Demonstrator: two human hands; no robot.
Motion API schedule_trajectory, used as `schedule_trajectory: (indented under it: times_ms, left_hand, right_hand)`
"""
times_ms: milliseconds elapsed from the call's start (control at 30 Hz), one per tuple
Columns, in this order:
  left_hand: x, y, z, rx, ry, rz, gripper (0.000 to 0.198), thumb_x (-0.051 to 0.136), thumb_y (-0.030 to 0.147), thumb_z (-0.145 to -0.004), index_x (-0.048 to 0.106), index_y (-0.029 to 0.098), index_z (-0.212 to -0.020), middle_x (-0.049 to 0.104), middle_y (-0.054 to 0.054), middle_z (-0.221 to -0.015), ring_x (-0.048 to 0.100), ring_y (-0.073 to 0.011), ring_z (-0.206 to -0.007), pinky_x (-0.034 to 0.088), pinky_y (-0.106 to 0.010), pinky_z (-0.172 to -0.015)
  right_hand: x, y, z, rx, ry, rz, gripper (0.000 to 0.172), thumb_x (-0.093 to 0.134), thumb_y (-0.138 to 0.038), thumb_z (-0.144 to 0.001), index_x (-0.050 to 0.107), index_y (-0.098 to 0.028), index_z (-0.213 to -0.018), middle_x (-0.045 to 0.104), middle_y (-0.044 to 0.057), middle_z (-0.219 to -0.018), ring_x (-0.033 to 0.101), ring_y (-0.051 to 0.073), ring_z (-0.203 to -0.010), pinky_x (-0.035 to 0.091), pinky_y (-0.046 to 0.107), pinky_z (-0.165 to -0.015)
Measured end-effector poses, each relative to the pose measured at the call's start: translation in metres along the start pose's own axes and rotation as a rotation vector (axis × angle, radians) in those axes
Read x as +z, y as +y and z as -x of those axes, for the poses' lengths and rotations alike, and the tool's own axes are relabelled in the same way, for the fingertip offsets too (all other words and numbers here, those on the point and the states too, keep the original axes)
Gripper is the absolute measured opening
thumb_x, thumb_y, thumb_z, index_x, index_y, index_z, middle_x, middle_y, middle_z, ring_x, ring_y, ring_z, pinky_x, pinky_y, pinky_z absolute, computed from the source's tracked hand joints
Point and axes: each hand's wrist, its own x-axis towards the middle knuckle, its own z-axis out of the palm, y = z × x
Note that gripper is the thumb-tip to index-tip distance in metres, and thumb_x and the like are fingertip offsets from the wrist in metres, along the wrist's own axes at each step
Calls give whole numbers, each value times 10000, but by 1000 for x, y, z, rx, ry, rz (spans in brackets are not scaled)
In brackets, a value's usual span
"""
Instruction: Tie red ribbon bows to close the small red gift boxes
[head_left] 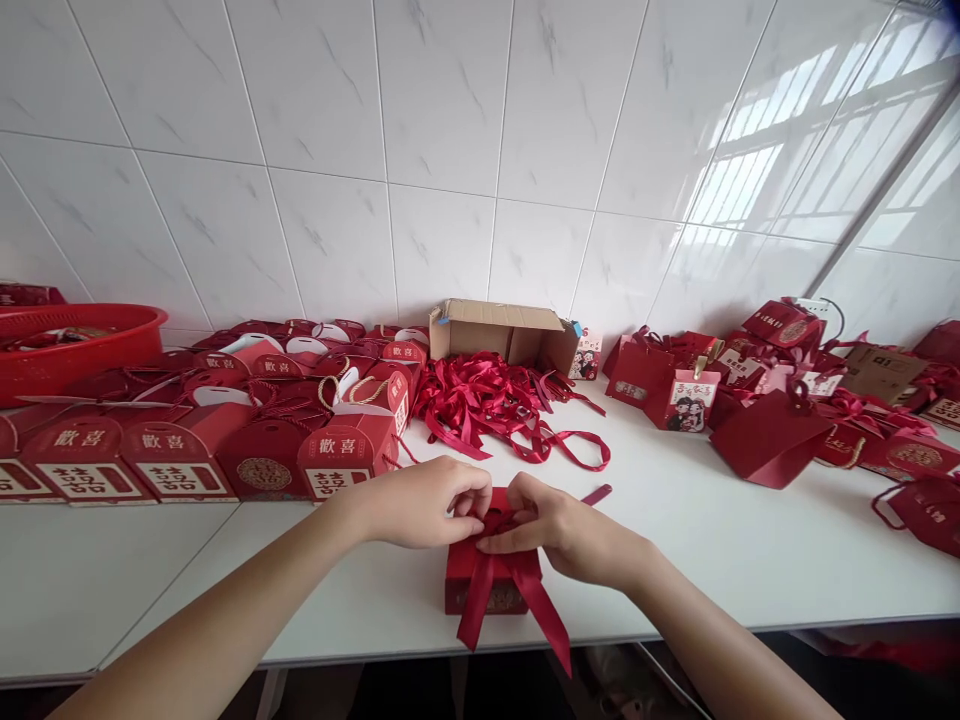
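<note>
Two bare hands, bent over one red box [456,590] on the bench [645,590], directly beneath the grip.

Left hand [435,500]: fingers are curling in near the thumb; whether they are pinching anything I can't make out from where I'm standing.

Right hand [562,525]: thumb and forefinger are holding a red ribbon [545,612] at the box's top, nearly closed; two tails are hanging below the grip, the longer overlapping the bench's front edge.

Beyond the grip: a ribbon heap [480,395] is lying loose, a cardboard carton [517,318] standing behind it.

Left of the grip: packed red boxes [274,455] are sitting in rows, the nearest just beside the left wrist.

Hazards, as I'm judging: smooth ribbon could be slipping if either pinch is slackening; uneven pulling could be lengthening one tail; hard tugging could be denting the box.
</note>
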Motion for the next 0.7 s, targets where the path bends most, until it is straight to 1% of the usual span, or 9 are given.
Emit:
schedule_trajectory:
  times_ms: [100, 200, 333, 467, 600, 700]
  left_hand:
    - [-1, -1, 0, 27, 16, 18, 79, 551, 226, -802, 614, 194, -765, 601, -10, -778, 542, -163, -706, 407, -268, -620]
    - [-2, -6, -1, 77, 27, 74, 76, 548, 215, -811, 619, 189, -814, 622, -17, -833, 560, -169, -773, 433, -270, -687]
    - [0, -12, -2, 112, 48, 96, 89, 560, 195, -796, 611, 188, -868, 619, -19, -890, 565, -166, -792, 446, -270, -720]
    - [4, -11, -4, 84, 50, 46, 54, 599, 240, -792, 608, 188, -787, 597, -20, -849, 554, -173, -757, 425, -278, -679]
    - [4, -10, -8, 100, 46, 65, 200, 597, 332, -835, 559, 188, -700, 558, -11, -859, 533, -165, -769, 409, -273, -690]
    - [5, -13, -13, 125, 28, 87, 268, 613, 368, -832, 505, 188, -665, 548, -4, -882, 531, -164, -806, 406, -263, -705]
  right_hand:
    - [-1, 0, -1, -8, -11, 3, 464, 506, 4, -876, 715, -306, -1150, 388, 16, -878, 417, 109, -704, 427, 208, -604]
    - [-2, 0, 0, -4, -22, 15, 486, 490, 19, -871, 714, -311, -1149, 375, 12, -877, 395, 108, -692, 419, 209, -601]
    - [-2, 2, 1, -18, -18, 18, 494, 494, 18, -868, 699, -310, -1175, 382, 14, -884, 413, 120, -725, 425, 217, -618]
    - [-2, 3, 1, -12, -28, 12, 456, 501, -15, -884, 703, -309, -1169, 392, 17, -877, 425, 128, -737, 434, 222, -618]
    - [-3, 1, 2, 10, -51, -18, 450, 467, -25, -903, 697, -296, -1180, 398, 20, -867, 421, 131, -730, 443, 228, -625]
    - [-2, -1, 1, 28, -69, -68, 373, 493, -77, -920, 719, -280, -1136, 403, 25, -887, 434, 138, -762, 464, 246, -664]
